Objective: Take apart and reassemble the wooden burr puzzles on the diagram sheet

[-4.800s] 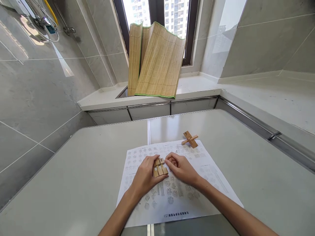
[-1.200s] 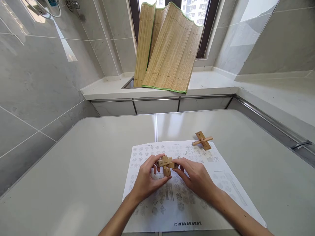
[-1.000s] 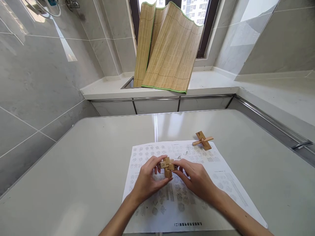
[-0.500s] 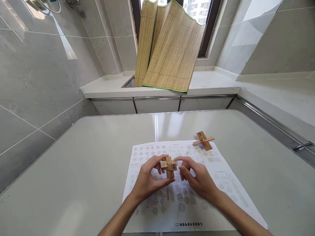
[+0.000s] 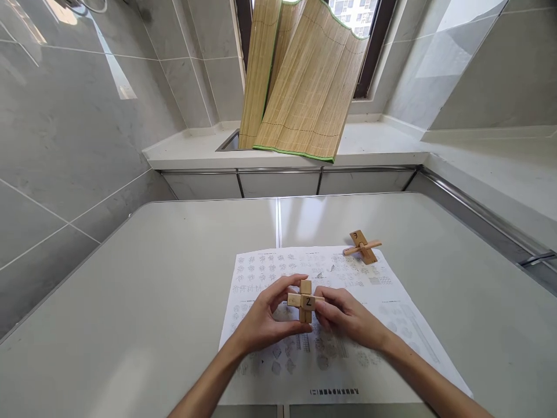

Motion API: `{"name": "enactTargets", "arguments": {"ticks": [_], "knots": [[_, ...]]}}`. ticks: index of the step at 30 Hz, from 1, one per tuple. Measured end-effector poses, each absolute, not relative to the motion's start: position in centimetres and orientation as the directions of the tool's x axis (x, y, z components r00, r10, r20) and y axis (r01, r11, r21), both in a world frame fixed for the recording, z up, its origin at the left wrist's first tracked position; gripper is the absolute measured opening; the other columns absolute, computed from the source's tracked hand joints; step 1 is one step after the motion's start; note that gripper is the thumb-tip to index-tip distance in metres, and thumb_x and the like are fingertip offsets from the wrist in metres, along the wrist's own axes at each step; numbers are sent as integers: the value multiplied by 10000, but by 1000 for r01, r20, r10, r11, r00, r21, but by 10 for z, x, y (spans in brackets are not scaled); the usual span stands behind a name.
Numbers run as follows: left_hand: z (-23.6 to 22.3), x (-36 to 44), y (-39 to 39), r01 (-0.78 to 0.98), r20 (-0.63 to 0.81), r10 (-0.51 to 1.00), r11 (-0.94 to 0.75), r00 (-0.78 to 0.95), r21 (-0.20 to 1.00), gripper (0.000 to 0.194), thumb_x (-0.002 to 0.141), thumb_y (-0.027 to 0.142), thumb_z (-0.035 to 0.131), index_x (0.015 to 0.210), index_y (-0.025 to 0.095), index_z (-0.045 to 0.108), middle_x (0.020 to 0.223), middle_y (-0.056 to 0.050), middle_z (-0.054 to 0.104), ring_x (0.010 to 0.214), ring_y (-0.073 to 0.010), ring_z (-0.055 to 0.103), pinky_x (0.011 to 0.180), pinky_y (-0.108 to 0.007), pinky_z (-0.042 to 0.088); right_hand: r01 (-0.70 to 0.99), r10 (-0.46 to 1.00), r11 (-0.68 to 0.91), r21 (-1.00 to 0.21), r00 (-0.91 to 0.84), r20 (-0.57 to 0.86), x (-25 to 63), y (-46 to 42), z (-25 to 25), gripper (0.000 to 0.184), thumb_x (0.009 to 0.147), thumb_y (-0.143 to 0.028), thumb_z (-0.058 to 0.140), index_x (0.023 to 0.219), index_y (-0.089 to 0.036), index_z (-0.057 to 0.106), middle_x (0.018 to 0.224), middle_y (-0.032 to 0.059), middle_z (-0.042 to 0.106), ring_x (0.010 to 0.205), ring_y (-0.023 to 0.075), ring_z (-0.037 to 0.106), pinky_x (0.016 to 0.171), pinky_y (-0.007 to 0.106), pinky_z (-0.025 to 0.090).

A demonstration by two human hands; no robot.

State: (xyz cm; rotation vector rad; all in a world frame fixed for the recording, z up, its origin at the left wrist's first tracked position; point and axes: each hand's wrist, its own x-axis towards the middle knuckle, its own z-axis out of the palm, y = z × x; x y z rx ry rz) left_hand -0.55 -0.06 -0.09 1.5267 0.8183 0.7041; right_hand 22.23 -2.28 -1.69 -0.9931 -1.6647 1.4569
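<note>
A wooden burr puzzle (image 5: 306,302) of interlocked light blocks, one end marked "2", is held up over the printed sheet. My left hand (image 5: 272,313) grips it from the left, index finger at its top and thumb at its bottom. At its right side, my right hand (image 5: 342,313) pinches a projecting block end between thumb and bent fingers. Beyond the hands, a second wooden puzzle (image 5: 364,248) of crossed flat pieces, one marked "3", rests across the sheet's upper right corner.
A large white sheet (image 5: 391,360) printed with small diagrams lies on a pale table (image 5: 187,278) with a centre seam. Behind it, a folded bamboo mat (image 5: 308,87) leans on the white window ledge (image 5: 383,139). Grey tiled walls (image 5: 87,133) stand at both sides.
My right hand has moved in from beside the puzzle and closed on its right end. The puzzle has turned so its "2" reads upright.
</note>
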Motion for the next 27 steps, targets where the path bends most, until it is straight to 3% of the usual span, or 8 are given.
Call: {"name": "enactTargets", "arguments": {"ticks": [4,7,11,16,21,27], "knots": [[-3,-4,1,52,-18,831,-13,556,999,855,769,301,912,1526,302,516,1245,-88,700,1157,-272,670,1100,-469,501,-37,899,-109,-993,-430,-82,220,-20,-18,504,1021,-614,525,715,-214,536,577,-27,563,532,134,495,548,264,413],[-6,-4,4,32,-13,861,-3,509,999,934,763,305,923,1564,321,441,1341,-106,667,1113,-249,681,1090,-468,500,-197,938,-230,-953,-307,-163,220,-16,-20,492,997,-603,575,714,-200,549,568,-36,538,477,109,461,458,229,359],[-6,-2,6,20,1,899,-11,437,1000,806,800,309,885,1499,329,482,1559,-134,501,1132,-256,674,1064,-488,509,-426,932,-362,-829,-149,-330,228,-7,-21,430,940,-560,673,749,-191,562,613,-45,519,463,83,431,381,183,306],[-4,-2,6,82,-56,908,24,415,996,606,842,331,831,1387,275,574,1407,-124,609,1010,-214,675,993,-440,537,-585,878,-458,-669,-177,-446,242,3,-22,332,915,-469,708,792,-194,568,641,-51,507,475,76,439,354,151,334],[-4,-4,6,131,-93,904,42,418,991,498,854,331,810,1310,254,623,1252,-95,677,880,-170,649,945,-394,543,-620,873,-471,-628,-221,-436,251,10,-28,325,951,-470,680,806,-201,569,662,-46,497,489,76,439,345,131,354],[-1,-4,6,108,-64,892,17,447,994,392,896,381,776,1232,221,655,1100,-77,701,865,-168,624,905,-360,537,-691,895,-424,-586,-221,-387,256,16,-35,352,952,-462,728,789,-213,539,665,-53,432,502,75,422,355,121,384]]}}
